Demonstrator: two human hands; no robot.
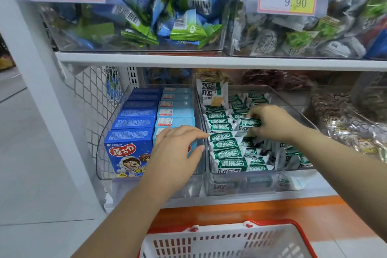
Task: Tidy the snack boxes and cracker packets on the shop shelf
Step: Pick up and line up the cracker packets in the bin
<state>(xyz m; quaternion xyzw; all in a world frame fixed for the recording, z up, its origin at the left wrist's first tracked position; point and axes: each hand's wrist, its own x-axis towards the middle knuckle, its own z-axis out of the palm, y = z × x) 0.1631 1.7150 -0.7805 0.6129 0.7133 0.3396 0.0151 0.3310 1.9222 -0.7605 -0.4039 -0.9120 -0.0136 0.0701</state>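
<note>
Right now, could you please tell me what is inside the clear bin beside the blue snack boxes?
Green-and-white cracker packets fill the clear bin; an upright packet stands at the back. The right hand pinches a loose packet. Lower layers are covered.

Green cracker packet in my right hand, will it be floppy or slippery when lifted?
The green cracker packet probably stays fairly stiff: it keeps its shape pinched in the right hand. Its glossy film looks slippery, and a squeeze might crack the contents.
</note>
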